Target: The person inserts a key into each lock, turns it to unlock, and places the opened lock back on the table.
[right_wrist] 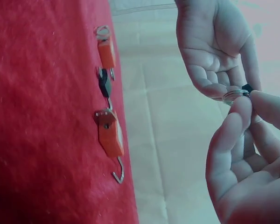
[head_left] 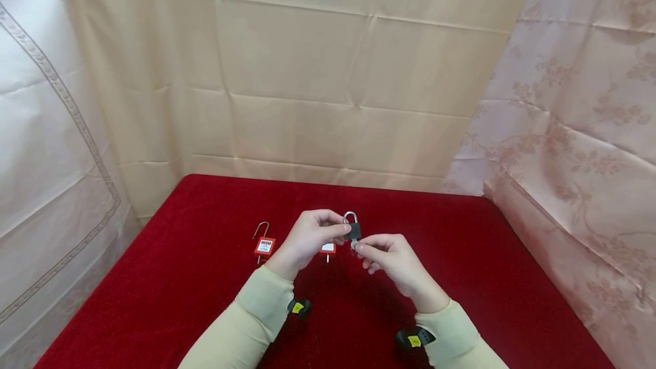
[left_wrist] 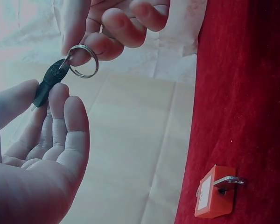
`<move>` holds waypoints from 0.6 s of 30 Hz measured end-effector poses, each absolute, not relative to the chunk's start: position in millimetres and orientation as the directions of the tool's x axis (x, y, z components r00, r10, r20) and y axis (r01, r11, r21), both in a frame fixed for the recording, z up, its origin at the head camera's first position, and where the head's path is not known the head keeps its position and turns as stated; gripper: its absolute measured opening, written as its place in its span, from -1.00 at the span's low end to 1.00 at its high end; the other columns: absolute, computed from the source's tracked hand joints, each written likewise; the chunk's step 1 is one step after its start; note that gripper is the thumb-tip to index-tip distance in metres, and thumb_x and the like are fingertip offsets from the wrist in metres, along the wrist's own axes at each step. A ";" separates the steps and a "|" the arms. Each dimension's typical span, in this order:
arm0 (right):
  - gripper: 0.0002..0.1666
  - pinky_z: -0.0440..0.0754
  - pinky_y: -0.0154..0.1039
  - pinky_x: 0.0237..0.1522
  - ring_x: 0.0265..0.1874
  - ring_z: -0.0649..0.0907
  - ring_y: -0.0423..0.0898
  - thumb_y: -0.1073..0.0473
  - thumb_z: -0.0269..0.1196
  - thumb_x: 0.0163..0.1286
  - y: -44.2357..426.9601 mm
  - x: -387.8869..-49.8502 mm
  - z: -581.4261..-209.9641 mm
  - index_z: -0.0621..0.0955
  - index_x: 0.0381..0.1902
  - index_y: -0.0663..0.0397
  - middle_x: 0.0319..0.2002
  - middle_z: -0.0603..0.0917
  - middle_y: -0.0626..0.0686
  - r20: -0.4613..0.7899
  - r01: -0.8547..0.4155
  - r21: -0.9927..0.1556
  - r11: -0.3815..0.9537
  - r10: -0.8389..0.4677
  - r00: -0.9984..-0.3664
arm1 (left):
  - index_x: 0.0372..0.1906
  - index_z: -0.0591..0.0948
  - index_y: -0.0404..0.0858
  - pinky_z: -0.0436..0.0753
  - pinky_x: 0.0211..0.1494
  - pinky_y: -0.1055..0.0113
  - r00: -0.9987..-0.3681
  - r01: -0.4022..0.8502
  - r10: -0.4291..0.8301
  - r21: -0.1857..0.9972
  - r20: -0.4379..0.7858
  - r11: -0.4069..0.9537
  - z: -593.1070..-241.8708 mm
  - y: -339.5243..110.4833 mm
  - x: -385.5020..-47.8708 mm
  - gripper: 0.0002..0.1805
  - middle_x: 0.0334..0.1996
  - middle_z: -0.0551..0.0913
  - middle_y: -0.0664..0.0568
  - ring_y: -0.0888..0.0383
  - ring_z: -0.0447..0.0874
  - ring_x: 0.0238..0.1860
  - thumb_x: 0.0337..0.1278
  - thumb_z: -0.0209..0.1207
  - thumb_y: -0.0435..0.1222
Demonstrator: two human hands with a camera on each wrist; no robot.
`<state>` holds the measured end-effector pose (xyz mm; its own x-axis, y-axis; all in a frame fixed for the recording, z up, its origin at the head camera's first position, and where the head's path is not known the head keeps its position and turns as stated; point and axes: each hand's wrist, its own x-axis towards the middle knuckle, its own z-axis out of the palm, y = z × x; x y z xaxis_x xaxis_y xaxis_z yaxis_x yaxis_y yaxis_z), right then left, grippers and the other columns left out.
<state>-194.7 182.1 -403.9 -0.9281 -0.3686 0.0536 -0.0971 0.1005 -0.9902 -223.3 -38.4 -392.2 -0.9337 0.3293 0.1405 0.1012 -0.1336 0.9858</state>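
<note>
My left hand (head_left: 307, 238) pinches a small black padlock (head_left: 353, 232) between thumb and fingers, above the table. Its silver shackle points up in the head view; whether it is locked cannot be told. At the padlock's lower end, my right hand (head_left: 394, 258) pinches a key (head_left: 353, 245) between thumb and forefinger. In the left wrist view the key's tip meets the padlock's keyhole face, and a metal key ring (left_wrist: 86, 63) hangs from it. How deep the key sits is hidden.
On the red cloth-covered table (head_left: 205, 300) lie a red padlock (head_left: 265, 246) with a raised shackle and another red padlock (head_left: 328, 248), partly behind my left hand. Between them, the right wrist view shows another black padlock (right_wrist: 105, 85). Curtains (head_left: 307, 73) hang behind.
</note>
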 end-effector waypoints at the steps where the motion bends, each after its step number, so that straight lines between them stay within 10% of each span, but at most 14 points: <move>1: -0.63 0.71 -0.22 -0.38 -0.46 0.66 -0.11 0.25 0.32 0.43 181.7 -194.5 -405.0 0.63 -0.05 0.56 -0.36 0.72 0.09 0.056 -0.090 -0.993 0.076 -0.371 -0.927 | -0.15 0.71 -0.45 0.73 -0.14 0.23 -0.934 0.099 0.329 0.986 0.139 -0.137 -392.2 -38.2 -223.5 -0.85 -0.31 0.74 -0.08 0.10 0.72 -0.36 0.22 0.34 -0.45; 18: -0.69 0.70 -0.27 -0.36 -0.50 0.65 -0.13 0.26 0.29 0.46 179.0 -194.7 -411.9 0.63 -0.09 0.52 -0.37 0.66 0.15 0.060 -0.062 -0.998 -0.008 -0.368 -0.928 | -0.13 0.69 -0.51 0.73 -0.15 0.24 -0.938 0.085 0.323 0.986 0.128 -0.144 -393.6 -37.3 -224.9 -0.82 -0.32 0.75 -0.08 0.12 0.72 -0.36 0.22 0.33 -0.46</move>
<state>-194.7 179.0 -411.9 -0.9277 -0.3684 0.0602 -0.0616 -0.0081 -0.9981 -224.9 -37.3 -393.6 -0.9376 0.3234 0.1277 0.0846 -0.1440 0.9860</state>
